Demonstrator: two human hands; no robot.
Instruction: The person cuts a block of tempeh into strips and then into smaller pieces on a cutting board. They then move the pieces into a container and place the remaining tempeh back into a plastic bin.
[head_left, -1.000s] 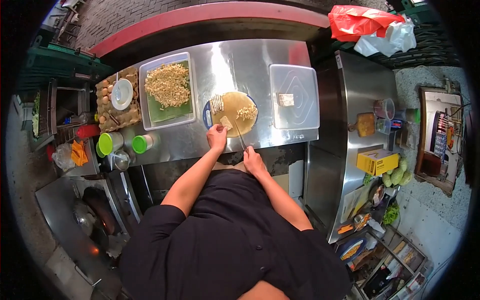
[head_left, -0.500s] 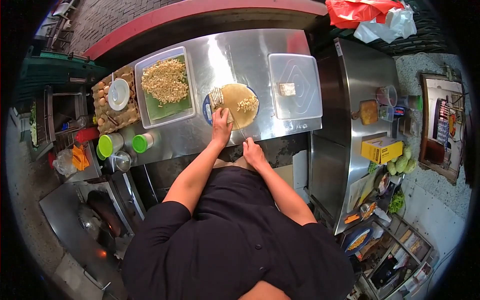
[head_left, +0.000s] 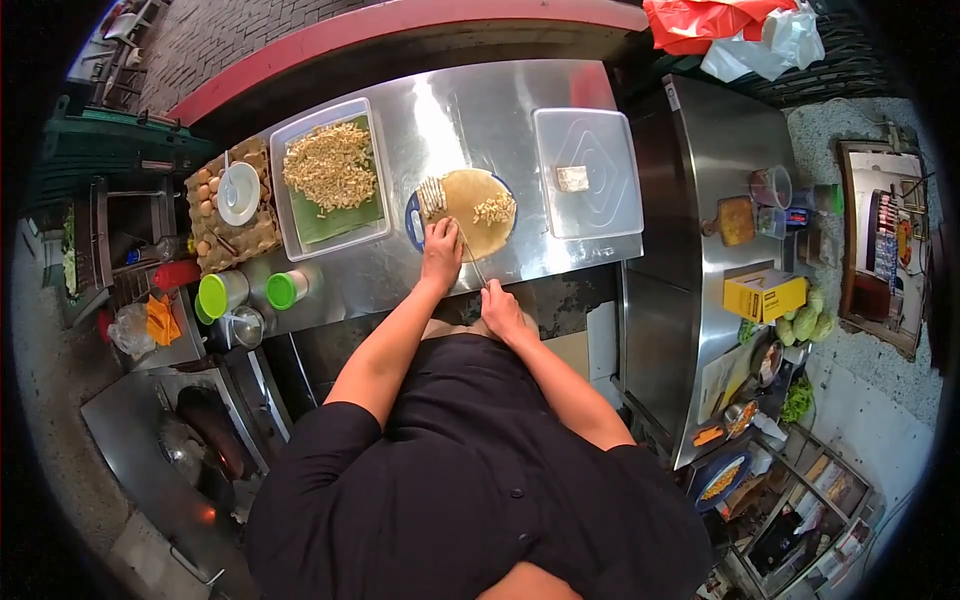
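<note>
My right hand (head_left: 505, 312) is closed round the handle of a knife (head_left: 475, 266), whose blade reaches up and left over a round tan cutting board (head_left: 488, 238) with a blue rim around it. Beside the blade, the bent fingers of my left hand (head_left: 440, 255) press on a block of tempeh, which is mostly hidden under them. Thin tempeh slices (head_left: 432, 196) lie just above my left fingertips. Toward the board's right side sits a small heap of diced tempeh (head_left: 494, 209).
Left on the steel table (head_left: 510, 110) stands a plastic tub (head_left: 277, 200) of diced tempeh, beside eggs in a carton (head_left: 262, 232) with a white bowl (head_left: 238, 193). Green-lidded jars (head_left: 287, 289) stand nearer. Right, a clear lid (head_left: 612, 210) bears a whitish block (head_left: 573, 179).
My right hand has shifted slightly left with the knife, its blade now up against my left fingers. My left hand has moved slightly, and the block's end is less visible.
</note>
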